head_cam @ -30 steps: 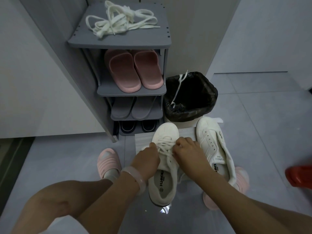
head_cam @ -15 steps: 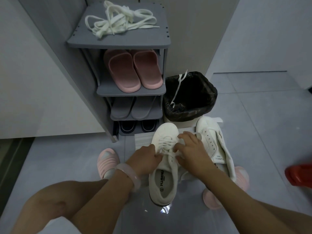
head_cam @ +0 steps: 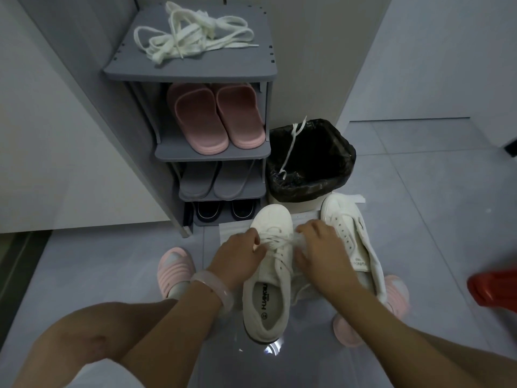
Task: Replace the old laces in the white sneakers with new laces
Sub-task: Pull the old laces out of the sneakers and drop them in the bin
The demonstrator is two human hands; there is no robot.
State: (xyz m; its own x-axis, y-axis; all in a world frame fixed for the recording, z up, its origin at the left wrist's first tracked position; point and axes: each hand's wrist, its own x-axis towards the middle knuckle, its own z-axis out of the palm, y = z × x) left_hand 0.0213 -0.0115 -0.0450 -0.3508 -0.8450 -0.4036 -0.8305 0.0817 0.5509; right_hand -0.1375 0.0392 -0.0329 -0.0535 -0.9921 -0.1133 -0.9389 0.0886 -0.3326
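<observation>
A laced white sneaker (head_cam: pixel 267 289) is sitting upright on the floor beside its unlaced partner (head_cam: pixel 354 242), while new white laces (head_cam: pixel 193 37) are lying tangled atop the grey rack.

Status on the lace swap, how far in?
Done: right sneaker has bare eyelets; one lace hangs into the bin. In hand: left hand and right hand work the laced sneaker's lace. Left: fit laces from the rack top.
</observation>
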